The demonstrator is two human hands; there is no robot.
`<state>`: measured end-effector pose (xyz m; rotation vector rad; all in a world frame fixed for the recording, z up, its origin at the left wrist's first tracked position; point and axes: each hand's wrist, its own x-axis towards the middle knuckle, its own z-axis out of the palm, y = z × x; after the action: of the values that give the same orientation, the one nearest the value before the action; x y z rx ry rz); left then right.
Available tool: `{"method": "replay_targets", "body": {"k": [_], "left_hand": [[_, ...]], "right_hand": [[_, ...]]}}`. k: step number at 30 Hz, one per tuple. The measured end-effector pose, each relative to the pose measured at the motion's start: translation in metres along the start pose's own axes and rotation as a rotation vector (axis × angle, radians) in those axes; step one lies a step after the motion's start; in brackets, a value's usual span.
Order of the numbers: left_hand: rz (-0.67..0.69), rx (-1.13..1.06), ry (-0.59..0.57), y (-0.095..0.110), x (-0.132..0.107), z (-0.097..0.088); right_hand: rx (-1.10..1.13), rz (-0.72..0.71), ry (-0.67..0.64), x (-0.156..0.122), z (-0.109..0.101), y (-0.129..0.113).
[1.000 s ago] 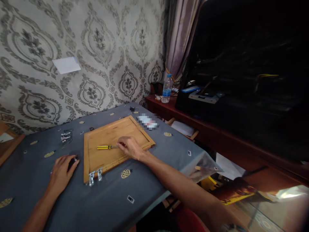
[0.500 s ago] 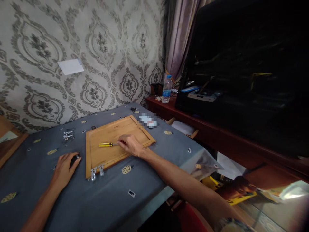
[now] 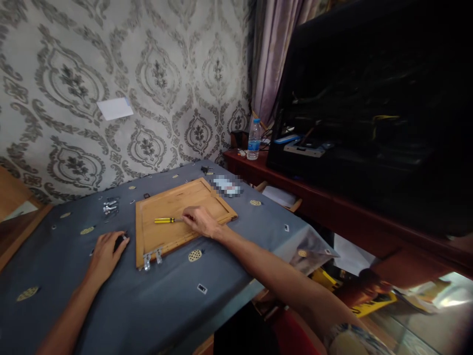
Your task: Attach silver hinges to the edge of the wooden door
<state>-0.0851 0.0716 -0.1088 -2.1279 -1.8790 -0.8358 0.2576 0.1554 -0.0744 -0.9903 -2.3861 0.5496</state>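
A wooden cabinet door (image 3: pixel 177 209) lies flat on the cloth-covered table, with two metal hinges (image 3: pixel 152 257) at its near left corner. Over the panel, my right hand (image 3: pixel 199 220) is closed, its fingertips pinching the shaft of a screwdriver (image 3: pixel 164 220). The yellow and black handle points left, and the tip is hidden by the fingers. To the left of the door, my left hand (image 3: pixel 107 254) rests on the table, curled over a small black object (image 3: pixel 119 241) whose kind I cannot make out.
Loose metal parts (image 3: pixel 110 206) lie behind my left hand. A blurred-out flat object (image 3: pixel 226 186) and keys (image 3: pixel 206 169) sit beyond the door. At right stand a water bottle (image 3: pixel 253 140) and a large black screen (image 3: pixel 354 123) on a red-brown cabinet, with an open drawer (image 3: pixel 281 195).
The view has shifted slightly, so the table and wall appear a little to the right on the left side. Both hands keep nearly the same place and grip.
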Motion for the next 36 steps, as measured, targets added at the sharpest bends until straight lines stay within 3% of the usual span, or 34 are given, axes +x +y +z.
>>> {"method": "replay_targets", "body": {"k": [9, 18, 28, 33, 36], "left_hand": [[-0.006, 0.006, 0.006, -0.003, -0.001, 0.004], [0.0, -0.021, 0.031, -0.004, -0.005, 0.006], [-0.03, 0.015, -0.038, -0.005, -0.006, -0.001], [-0.06, 0.051, -0.077, -0.004, -0.006, -0.007], [-0.091, 0.071, -0.084, -0.006, -0.007, -0.006]], "right_hand": [[0.058, -0.057, 0.056, 0.001, 0.002, 0.006], [0.11, -0.196, 0.161, -0.01, 0.001, -0.006], [0.168, -0.235, 0.148, -0.016, 0.001, -0.018], [0.113, -0.336, 0.069, -0.009, -0.001, -0.029], [0.021, -0.441, 0.111, -0.004, 0.0, -0.028]]}}
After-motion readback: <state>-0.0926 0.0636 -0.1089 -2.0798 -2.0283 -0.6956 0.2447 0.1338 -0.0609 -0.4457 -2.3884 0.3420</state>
